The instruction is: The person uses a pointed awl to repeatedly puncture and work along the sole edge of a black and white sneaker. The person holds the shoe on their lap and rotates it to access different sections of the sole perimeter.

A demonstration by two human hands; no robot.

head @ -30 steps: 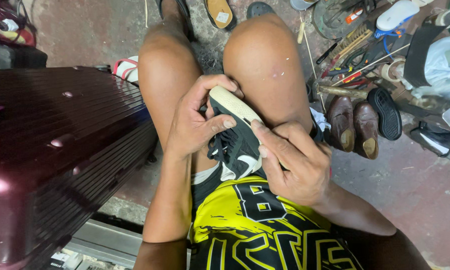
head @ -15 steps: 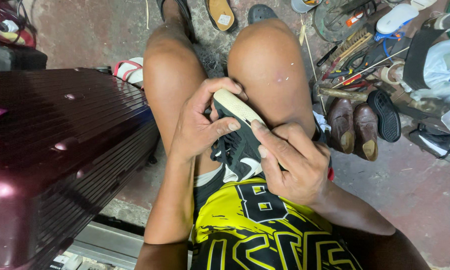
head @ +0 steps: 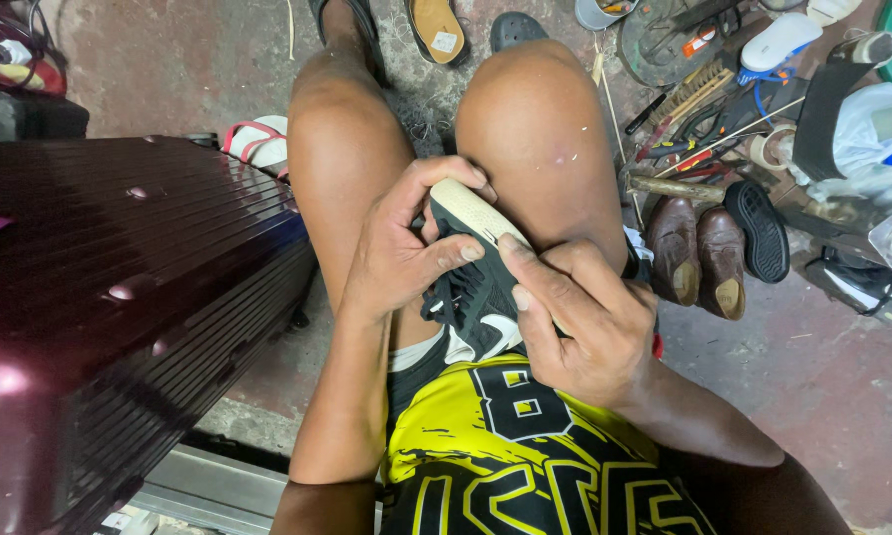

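Observation:
A black sneaker (head: 473, 297) with a pale cream sole lies on its side between my bare knees, sole edge turned up. My left hand (head: 401, 248) wraps over its toe end, thumb pressed on the upper near the sole. My right hand (head: 575, 317) grips the sneaker from the right, its thumb laid along the seam where sole meets upper. A small red item pokes out under my right palm; what it is I cannot tell. My yellow and black shirt fills the bottom of the view.
A dark maroon ribbed suitcase (head: 99, 287) stands close on the left. A pair of brown leather shoes (head: 698, 253) and a black sole sit at the right. Brushes, tools and bags crowd the top right. Sandals lie on the concrete floor beyond my knees.
Both hands keep their hold on the sneaker. My right thumb has crept slightly along the sole seam; the view has shifted a little.

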